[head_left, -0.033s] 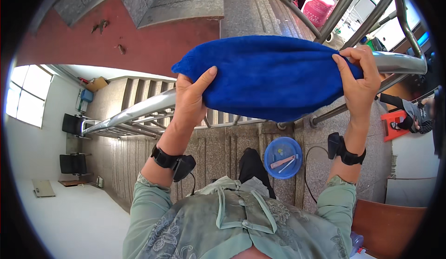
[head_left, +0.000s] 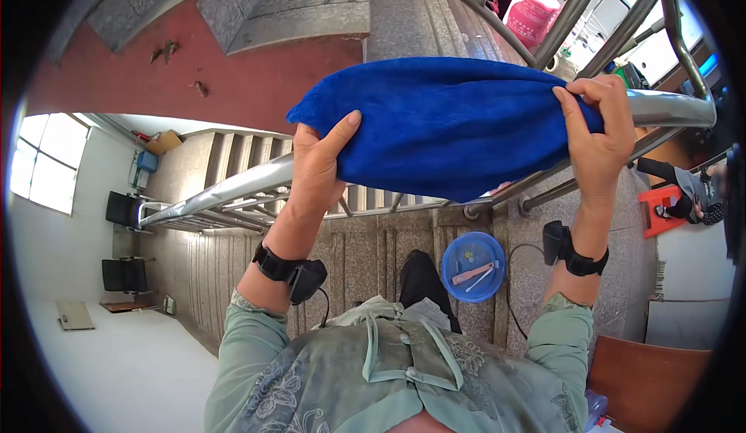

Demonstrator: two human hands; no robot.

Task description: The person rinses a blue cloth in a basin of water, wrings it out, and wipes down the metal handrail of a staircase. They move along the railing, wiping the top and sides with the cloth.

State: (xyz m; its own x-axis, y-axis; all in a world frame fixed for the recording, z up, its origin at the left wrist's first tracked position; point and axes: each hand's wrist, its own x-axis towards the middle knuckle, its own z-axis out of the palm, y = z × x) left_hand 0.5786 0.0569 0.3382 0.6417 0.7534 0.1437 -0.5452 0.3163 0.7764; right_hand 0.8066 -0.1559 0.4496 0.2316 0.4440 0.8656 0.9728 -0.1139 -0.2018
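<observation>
A blue cloth (head_left: pixel 451 130) is stretched between my two hands, over the metal handrail (head_left: pixel 225 184) of a staircase. My left hand (head_left: pixel 318 153) grips its left end, thumb on top and the fingers hidden beneath. My right hand (head_left: pixel 602 122) pinches the right end between thumb and bent fingers. The cloth's lower edge hangs loosely between them and hides part of the rail. Whether the cloth touches the rail cannot be made out.
On the floor below stands a blue basin (head_left: pixel 474 266) with a pink-handled tool inside. Black chairs (head_left: pixel 123 274) line the left wall. A person (head_left: pixel 695 192) sits by a red stool (head_left: pixel 660 209) at the right. A pink container (head_left: pixel 535 12) stands beyond the railing.
The cloth's folds have shifted slightly, and its lower edge near the right has risen a little. Both hands keep their hold in nearly the same place.
</observation>
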